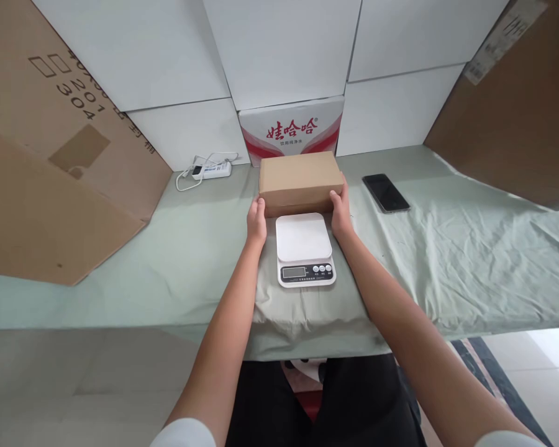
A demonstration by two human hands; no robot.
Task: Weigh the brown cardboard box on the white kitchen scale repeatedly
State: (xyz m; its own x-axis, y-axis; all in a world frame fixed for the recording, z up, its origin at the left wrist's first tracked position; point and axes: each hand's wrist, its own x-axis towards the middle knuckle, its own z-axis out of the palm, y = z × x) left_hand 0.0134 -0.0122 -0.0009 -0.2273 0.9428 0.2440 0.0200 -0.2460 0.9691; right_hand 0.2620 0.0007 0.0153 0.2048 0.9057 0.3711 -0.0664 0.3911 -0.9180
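A closed brown cardboard box (300, 171) is gripped from both ends, just behind the kitchen scale. My left hand (256, 222) presses against its left end, thumb on the front face. On the opposite end, my right hand (341, 208) holds the box with the thumb on the front right corner and the other fingers mostly hidden. Between my wrists lies the white digital kitchen scale (304, 238), its platform bare and its dark display and buttons facing me. Whether the box rests on the cloth or is lifted slightly, I cannot tell.
A black phone (386, 193) lies right of the box on the green cloth (205, 248). At the back left is a white power strip (217, 169) with a cable. Large cardboard panels (51, 161) flank both sides. A red-and-white printed carton (292, 129) stands behind the box.
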